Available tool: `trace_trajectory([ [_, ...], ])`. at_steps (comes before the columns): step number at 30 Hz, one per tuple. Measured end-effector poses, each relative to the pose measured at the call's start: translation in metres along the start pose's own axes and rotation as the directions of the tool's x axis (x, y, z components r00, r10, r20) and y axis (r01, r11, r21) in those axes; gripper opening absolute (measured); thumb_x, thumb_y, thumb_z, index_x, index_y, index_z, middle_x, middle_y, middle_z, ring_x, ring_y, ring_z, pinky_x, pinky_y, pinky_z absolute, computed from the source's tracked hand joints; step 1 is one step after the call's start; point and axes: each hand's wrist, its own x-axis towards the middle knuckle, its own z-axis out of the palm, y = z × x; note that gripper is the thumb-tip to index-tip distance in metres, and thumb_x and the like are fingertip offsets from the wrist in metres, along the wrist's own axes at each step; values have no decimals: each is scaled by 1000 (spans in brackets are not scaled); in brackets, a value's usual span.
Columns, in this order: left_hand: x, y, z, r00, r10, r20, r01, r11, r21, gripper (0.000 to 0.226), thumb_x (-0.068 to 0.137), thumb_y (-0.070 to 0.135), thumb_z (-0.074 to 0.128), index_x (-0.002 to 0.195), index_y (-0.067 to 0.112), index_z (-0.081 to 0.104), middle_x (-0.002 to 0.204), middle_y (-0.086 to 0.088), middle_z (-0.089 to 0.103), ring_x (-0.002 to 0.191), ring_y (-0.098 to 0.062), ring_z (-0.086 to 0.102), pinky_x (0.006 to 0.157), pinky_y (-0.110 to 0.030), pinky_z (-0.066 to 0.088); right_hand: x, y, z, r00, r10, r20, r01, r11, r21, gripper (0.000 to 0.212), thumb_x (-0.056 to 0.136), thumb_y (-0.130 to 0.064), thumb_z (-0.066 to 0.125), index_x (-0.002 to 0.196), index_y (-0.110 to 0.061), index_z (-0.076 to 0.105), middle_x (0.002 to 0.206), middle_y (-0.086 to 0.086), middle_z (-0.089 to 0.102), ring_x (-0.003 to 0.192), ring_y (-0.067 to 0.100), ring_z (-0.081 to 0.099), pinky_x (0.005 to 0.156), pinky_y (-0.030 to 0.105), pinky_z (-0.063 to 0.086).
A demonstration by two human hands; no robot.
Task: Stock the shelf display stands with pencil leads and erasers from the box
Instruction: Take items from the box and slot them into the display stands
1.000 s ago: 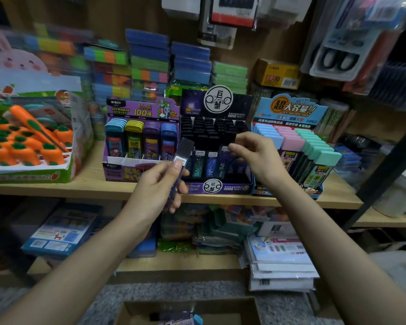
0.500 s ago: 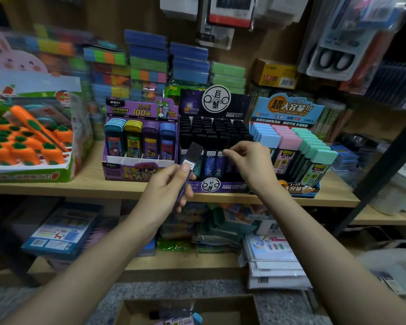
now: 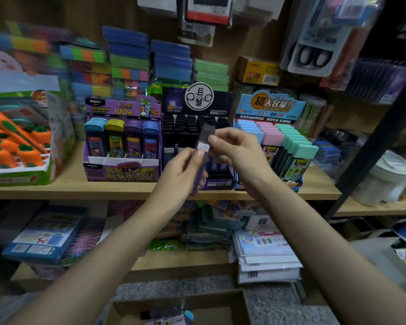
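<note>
Far to the left of the hands, a green tray of carrot erasers (image 3: 14, 180) sits on the wooden shelf (image 3: 68, 185). Nearer, just left of the left hand, stands a purple display stand (image 3: 122, 172) with blue, yellow, purple and blue lead cases in four rows.

The left hand (image 3: 182, 171) is raised in front of the shelf edge, thumb up, and its thumb and curled fingers pinch a pencil lead case (image 3: 205, 136) by the middle and lower part. The case sits between the two hands, in front of the black display stand (image 3: 220, 102), which is filled with black-capped cases. Its long axis runs nearly upright: the dark cap points up and leans a little toward the right hand, the white label lies just under the cap, and the translucent purple lower end points down past the left palm toward the shelf edge.

The right hand (image 3: 240, 153) is close against the left, and its thumb and forefinger close on the case at the cap end, so both hands hold the one case. Behind and right of the right hand stands a blue display stand (image 3: 267, 106) with blue, pink and mint caps. Farther right is a white cup (image 3: 384, 181).

Below the forearms, on the floor, is an open cardboard box (image 3: 178, 299) with a few items inside
</note>
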Motion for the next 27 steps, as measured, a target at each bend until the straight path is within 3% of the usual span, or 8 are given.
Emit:
trace_trajectory([
  [2,5,-4,-3,997,71,-41,-58,967,250,25,95,39,47,103,18,56,94,0,57,79,-7,56,70,-19,42,6,-7,-13,997,-10,-80,14,999,39,10,91,-8,59,84,-16,60,71,-4,64,62,4,63,61,19,50],
  [4,9,-9,-11,983,84,-164,-6,902,432,37,90,42,54,114,13,51,108,-2,48,85,-11,54,76,-26,43,13,-10,-27,980,-59,-190,61,998,4,12,91,-10,59,83,-18,58,73,-6,64,63,3,64,61,20,51],
  [6,10,-17,-21,954,62,-293,103,851,515,50,86,45,59,119,9,46,116,-7,43,94,-20,54,82,-34,46,18,-6,-39,951,-166,-263,113,972,-205,11,91,-13,59,84,-21,58,79,-6,64,71,5,65,67,23,52],
  [8,10,-28,-29,936,16,-350,199,797,569,56,83,47,62,118,7,44,120,-11,44,105,-27,51,85,-39,45,22,3,-45,934,-238,-268,115,908,-403,5,91,-16,60,89,-20,59,84,-6,63,83,13,65,81,35,52],
  [13,7,-43,-35,950,-209,-230,308,728,612,39,82,41,68,100,16,43,110,-8,59,102,-26,56,79,-39,47,25,32,-41,968,-193,-162,89,863,-498,11,91,-13,60,101,-10,63,94,2,65,91,18,61,88,46,50],
  [20,7,-43,-40,953,-184,-240,296,734,611,34,81,36,70,95,16,46,101,-7,64,97,-26,60,81,-44,51,31,35,-32,983,-169,-74,117,880,-460,8,90,-15,61,97,-19,62,92,-3,63,95,18,61,89,44,51],
  [27,8,-45,-42,953,-185,-239,297,727,619,34,81,38,70,93,18,46,98,-5,63,95,-25,60,78,-41,51,37,31,-38,985,-168,34,163,859,-486,9,91,-10,59,98,-4,61,86,5,58,83,17,58,81,39,51],
])
